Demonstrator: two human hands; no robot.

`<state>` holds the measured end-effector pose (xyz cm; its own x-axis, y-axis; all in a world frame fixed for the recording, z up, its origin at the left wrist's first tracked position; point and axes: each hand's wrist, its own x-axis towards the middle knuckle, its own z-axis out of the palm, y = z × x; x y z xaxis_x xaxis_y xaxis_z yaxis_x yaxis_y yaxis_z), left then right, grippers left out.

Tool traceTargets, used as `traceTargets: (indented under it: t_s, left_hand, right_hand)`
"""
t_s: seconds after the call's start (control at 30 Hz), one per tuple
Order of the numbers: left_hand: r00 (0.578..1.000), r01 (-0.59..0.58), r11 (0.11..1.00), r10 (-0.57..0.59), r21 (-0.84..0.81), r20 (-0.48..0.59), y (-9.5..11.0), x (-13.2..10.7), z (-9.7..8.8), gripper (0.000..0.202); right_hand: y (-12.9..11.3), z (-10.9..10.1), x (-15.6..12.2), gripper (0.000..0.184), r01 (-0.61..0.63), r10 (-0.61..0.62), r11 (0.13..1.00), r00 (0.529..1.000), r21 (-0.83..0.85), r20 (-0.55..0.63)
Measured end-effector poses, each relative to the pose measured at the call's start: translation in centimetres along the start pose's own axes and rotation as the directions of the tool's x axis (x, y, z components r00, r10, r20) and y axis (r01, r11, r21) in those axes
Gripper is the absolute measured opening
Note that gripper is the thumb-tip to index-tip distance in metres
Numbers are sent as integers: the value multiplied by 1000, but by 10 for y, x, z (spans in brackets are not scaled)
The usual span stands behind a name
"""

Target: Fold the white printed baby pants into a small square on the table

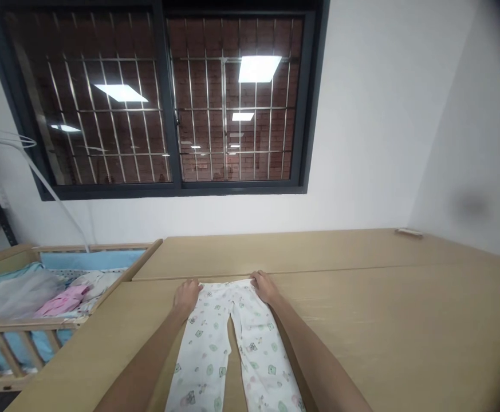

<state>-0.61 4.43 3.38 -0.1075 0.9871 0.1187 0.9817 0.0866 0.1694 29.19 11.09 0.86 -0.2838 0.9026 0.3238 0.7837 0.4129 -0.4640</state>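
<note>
A small pair of white baby trousers (226, 343) with a green and pink print lies flat on the wooden table (382, 320), waistband at the far end and legs pointing toward me. My left hand (186, 296) rests on the left corner of the waistband, fingers curled down on the cloth. My right hand (265, 286) lies on the right corner of the waistband in the same way. Both forearms run along the outer sides of the trouser legs.
A wooden baby cot (22, 326) stands against the table's left edge, holding blue bedding, netting and a pink garment (63, 301). A barred window (164, 103) fills the wall ahead. A small flat object (408, 232) lies at the table's far right corner.
</note>
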Motion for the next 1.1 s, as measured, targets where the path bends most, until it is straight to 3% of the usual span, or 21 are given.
traceTargets:
  t_s: [0.13, 0.23, 0.33, 0.43, 0.5, 0.6, 0.8, 0.87, 0.93, 1.03, 1.1]
  left_hand:
    - [999, -29, 999, 28, -44, -23, 31, -15, -23, 31]
    - [986, -162, 980, 164, -115, 9, 68, -53, -36, 31]
    - [929, -316, 922, 349, -226, 125, 110, -116, -39, 27]
    - [841, -369, 868, 464, -332, 279, 144, -179, -31, 45]
    - [794, -378, 856, 496, -352, 353, 160, -205, -22, 55]
    - [748, -438, 857, 516, -273, 418, 173, -218, -7, 55]
    - [703, -533, 791, 612, -302, 362, 175, -218, 1, 37]
    - [705, -524, 794, 607, -307, 366, 175, -221, -5, 32]
    - [738, -462, 813, 574, -354, 354, 174, -223, -12, 26]
    - [820, -266, 803, 480, -534, 313, 169, -227, -10, 17]
    - [854, -90, 728, 408, -679, 324, 159, -230, 3, 17]
  right_hand:
    - [6, -2, 8, 18, -47, 45, 992, 999, 115, 14]
    - [10, -6, 12, 14, -78, 69, 974, 996, 210, 53]
    - [12, -11, 13, 11, -94, 72, 949, 994, 301, 83]
    - [12, -14, 13, 12, -103, 71, 922, 993, 374, 99]
    - [11, -14, 12, 12, -115, 80, 906, 992, 407, 102]
    - [9, -13, 11, 13, -134, 103, 892, 990, 432, 93]
    - [3, -14, 8, 8, -171, 149, 874, 985, 455, 85]
    - [1, -15, 7, 6, -186, 170, 867, 983, 462, 77]
    - [-2, -16, 7, 4, -205, 196, 860, 978, 467, 68]
    - [-9, -19, 8, 6, -241, 245, 846, 968, 476, 55]
    - [-16, -21, 11, 9, -271, 289, 830, 957, 487, 41]
